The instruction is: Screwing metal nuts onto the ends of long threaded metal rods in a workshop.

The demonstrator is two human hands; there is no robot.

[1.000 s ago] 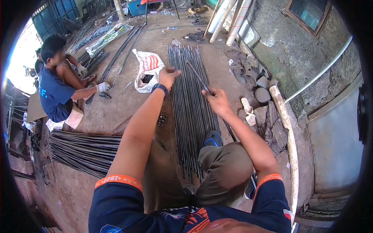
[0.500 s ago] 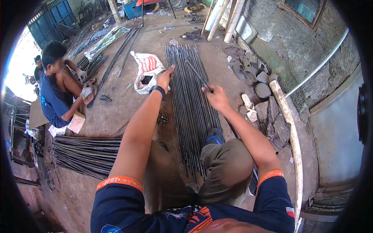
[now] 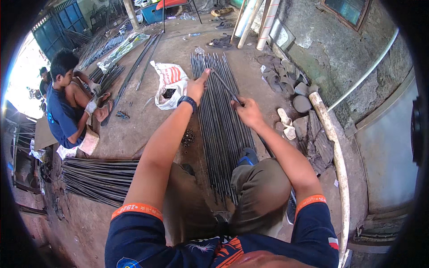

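Dark grey metal is showing along a slim rod [image 3: 225, 85] that is slanting away from the right hand [image 3: 248, 112], up and to the left. That hand is gripping the rod with its fingers wrapped around it, and the lower length is running back toward the person beside the right forearm. At the far end, the rod's tip is lying just beside the fingertips of the left hand [image 3: 195, 89], which is reaching forward with its fingers partly curled; whether it is touching the tip or pinching something small, I cannot tell. A dark watch [image 3: 187, 102] is circling the left wrist.

Beneath both hands, a row of similar rods [image 3: 221, 120] is lying lengthwise on the floor. To its left, a white sack [image 3: 172, 78] is standing open with dark pieces inside, and a cluster of small nuts [image 3: 188, 137] is lying nearer the person. Farther left, a second bundle of rods [image 3: 98, 176] is resting crosswise, while a co-worker [image 3: 62, 105] in gloves is sitting beyond it. Pale sandals [image 3: 287, 125] are lying to the right.
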